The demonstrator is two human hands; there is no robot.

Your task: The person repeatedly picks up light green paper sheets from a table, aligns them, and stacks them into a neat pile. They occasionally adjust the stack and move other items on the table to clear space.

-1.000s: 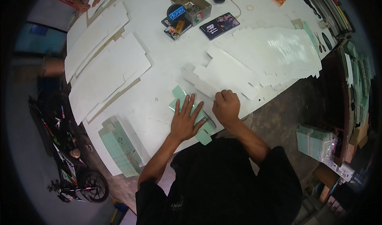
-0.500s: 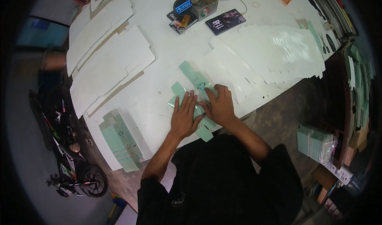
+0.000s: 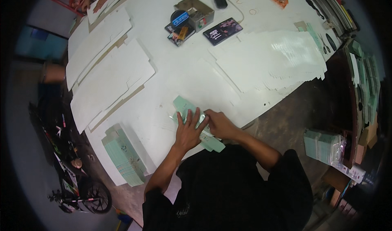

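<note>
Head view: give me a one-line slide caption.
Left hand and right hand press a pale green flat carton onto the white table.

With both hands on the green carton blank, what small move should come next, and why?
Probably press the fold flat. The left hand lies spread on the pale green carton blank, the right hand pinches its edge beside it, and the blank lies partly folded on the white table.

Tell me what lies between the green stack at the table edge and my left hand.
Only bare white table separates the green stack from the left hand, in the head view.
</note>
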